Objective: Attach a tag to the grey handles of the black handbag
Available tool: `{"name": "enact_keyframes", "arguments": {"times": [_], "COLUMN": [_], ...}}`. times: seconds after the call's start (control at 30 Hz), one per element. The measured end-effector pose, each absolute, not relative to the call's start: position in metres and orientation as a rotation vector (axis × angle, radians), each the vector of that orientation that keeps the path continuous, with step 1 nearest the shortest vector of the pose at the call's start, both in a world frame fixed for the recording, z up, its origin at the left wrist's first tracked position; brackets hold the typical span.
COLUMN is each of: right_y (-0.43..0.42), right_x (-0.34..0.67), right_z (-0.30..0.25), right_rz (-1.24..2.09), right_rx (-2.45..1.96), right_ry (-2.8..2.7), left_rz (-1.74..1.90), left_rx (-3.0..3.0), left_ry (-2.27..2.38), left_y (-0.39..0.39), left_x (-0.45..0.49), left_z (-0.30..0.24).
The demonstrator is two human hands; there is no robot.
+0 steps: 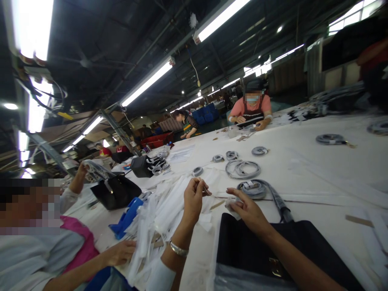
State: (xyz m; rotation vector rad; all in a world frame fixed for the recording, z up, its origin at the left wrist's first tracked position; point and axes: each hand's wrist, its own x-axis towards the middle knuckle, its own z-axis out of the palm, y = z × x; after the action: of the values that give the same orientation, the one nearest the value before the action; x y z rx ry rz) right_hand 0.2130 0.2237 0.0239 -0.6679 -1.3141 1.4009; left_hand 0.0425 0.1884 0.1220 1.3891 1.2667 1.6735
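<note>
My left hand [193,199] is raised over the white table, its thumb and fingers pinched on a small brownish strip [207,191]. A silver bracelet [178,249] circles that wrist. To its right, my right hand [250,212] has a crumpled bit of clear plastic [231,205] at its thumb and fingers. Beneath my right forearm lies a black handbag [315,246] with a gold-coloured clasp [275,267] and clear film over its lower part. The bag's wrapped handle [277,202] stretches away from me, beside a coiled, plastic-wrapped strap [251,188].
Several wrapped strap coils [242,169] lie farther back on the white table [303,161]. White strips [163,210] are heaped left of my hands, near a blue object [126,218]. A co-worker at left holds another black bag [115,190]; a masked person [251,107] works across the table.
</note>
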Motion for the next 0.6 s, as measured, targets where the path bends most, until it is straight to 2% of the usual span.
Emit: {"name": "enact_keyframes", "arguments": {"times": [0.3,0.5,0.6], "right_y": [0.228,0.225,0.223], "right_x": [0.213,0.220,0.222], "right_z": [0.014,0.021,0.025], "right_rz": [1.440,1.109,1.162], "right_rx": [-0.691,-0.771,-0.684], "right_ry": [-1.408,-1.433,-1.380], "left_rz": [1.646,1.554,1.509], "left_rx": [1.136,1.128,1.186], "left_ry": [1.121,1.065,1.007], "left_y": [0.196,0.196,0.197], "left_x": [0.053,0.082,0.099], "left_z": [0.123,0.116,0.111]}}
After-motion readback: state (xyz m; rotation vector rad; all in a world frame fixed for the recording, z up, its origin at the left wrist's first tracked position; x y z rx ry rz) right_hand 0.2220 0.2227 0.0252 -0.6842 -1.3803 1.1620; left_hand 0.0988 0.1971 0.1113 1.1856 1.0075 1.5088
